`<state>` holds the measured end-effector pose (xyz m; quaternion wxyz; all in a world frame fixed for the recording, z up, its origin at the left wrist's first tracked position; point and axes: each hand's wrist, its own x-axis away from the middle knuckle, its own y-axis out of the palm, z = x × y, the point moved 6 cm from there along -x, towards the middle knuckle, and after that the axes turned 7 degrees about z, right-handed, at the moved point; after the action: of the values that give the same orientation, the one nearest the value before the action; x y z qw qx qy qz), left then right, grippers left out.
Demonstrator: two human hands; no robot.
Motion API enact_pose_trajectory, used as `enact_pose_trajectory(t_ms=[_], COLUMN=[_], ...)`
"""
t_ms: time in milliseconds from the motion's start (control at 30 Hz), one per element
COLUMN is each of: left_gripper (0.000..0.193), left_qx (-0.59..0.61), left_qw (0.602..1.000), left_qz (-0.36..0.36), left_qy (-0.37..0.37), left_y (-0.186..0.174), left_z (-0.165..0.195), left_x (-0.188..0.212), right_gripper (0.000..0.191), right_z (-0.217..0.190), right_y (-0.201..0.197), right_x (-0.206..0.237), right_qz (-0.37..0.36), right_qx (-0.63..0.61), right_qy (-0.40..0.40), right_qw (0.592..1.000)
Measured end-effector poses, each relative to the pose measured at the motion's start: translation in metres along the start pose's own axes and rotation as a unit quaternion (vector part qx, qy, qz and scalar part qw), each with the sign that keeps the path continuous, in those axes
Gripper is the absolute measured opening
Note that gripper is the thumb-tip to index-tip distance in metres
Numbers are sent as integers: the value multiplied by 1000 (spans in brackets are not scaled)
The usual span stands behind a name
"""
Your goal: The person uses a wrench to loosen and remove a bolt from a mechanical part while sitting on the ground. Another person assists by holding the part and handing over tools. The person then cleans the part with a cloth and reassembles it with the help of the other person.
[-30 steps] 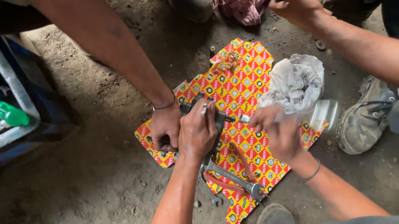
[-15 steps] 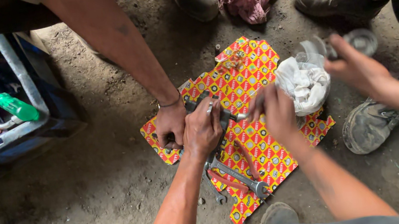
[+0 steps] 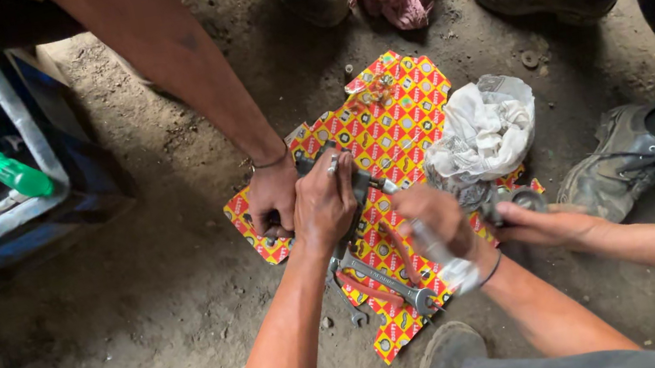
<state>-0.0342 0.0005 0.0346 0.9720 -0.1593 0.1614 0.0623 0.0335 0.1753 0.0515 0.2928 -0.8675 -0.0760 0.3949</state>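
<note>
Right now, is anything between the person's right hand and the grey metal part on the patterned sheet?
Nothing visible lies between them. The right hand hovers just beside the grey metal part, which the left hand already grips. A co-worker's hand presses down on its far side.

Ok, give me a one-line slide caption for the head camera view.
Left hand and right hand work a metal part over a patterned cardboard sheet on dirt, wrenches below, co-workers' hands alongside.

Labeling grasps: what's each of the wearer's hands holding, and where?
Left hand clamps over a dark metal part, gripped from above. Right hand: a blurred pale object; hold point unclear.
</note>
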Motion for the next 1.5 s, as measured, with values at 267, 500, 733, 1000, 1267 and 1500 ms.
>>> enact_pose_trajectory(t_ms=[267,500,733,1000,1267,1500], left_gripper=[23,21,23,24,17,18], left_qx=[8,9,6,-1,3,7], left_qw=[1000,1000,1000,1000,1000,1000], left_qz=[2,6,0,-6,-6,7], left_qy=[-7,-3,-9,-18,-12,-4], left_y=[-1,1,0,1,3,2], left_z=[0,-2,-3,-8,-5,-3], left_x=[-2,-2,-3,-1,1,1], right_gripper=[35,36,41,33,38,37], right_z=[-31,-30,-33,-16,166,148], right_y=[14,20,22,22,61,12], right_x=[-19,-29,-30,-11,53,57], right_qz=[-155,-154,-147,-134,53,191], right_qx=[126,120,131,96,-424,-305], right_qy=[-161,-152,-160,-129,766,642], right_qw=[967,969,967,978,481,677])
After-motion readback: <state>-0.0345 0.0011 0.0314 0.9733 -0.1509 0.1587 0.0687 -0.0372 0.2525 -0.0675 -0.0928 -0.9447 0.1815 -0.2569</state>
